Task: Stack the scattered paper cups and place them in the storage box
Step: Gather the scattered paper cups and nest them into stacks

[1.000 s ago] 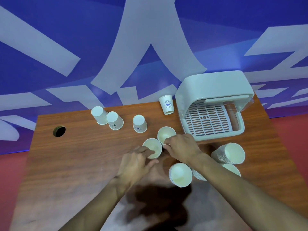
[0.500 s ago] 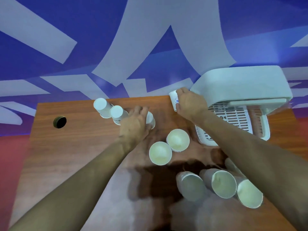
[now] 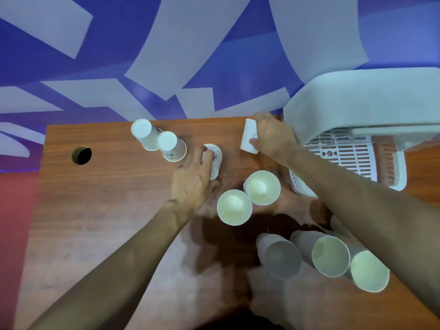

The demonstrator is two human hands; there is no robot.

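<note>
Both hands out on single cups at mid-frame, gathering step of the stacking job.

Left hand [image 3: 190, 184] with fingers [image 3: 206, 156] curled round an upturned cup [image 3: 215, 160] at frame centre; right hand [image 3: 273, 136] gripping an upright cup [image 3: 248, 136] just left of the storage box [image 3: 357, 103] at upper right. Probably collecting loose cups to nest; next move likely needs the upturned cup flipped, then dropped into another, rims aligned. Count of loose cups: two held, two inverted cups [image 3: 158, 141] touching at upper centre-left, two open cups [image 3: 247, 198] side by side at centre. Three lying stacks [image 3: 328, 256] at lower right, cups per stack not countable. One box, lid up, nothing seen inside. One dark hole [image 3: 81, 155] in the counter [image 3: 95, 210] at left.
</note>
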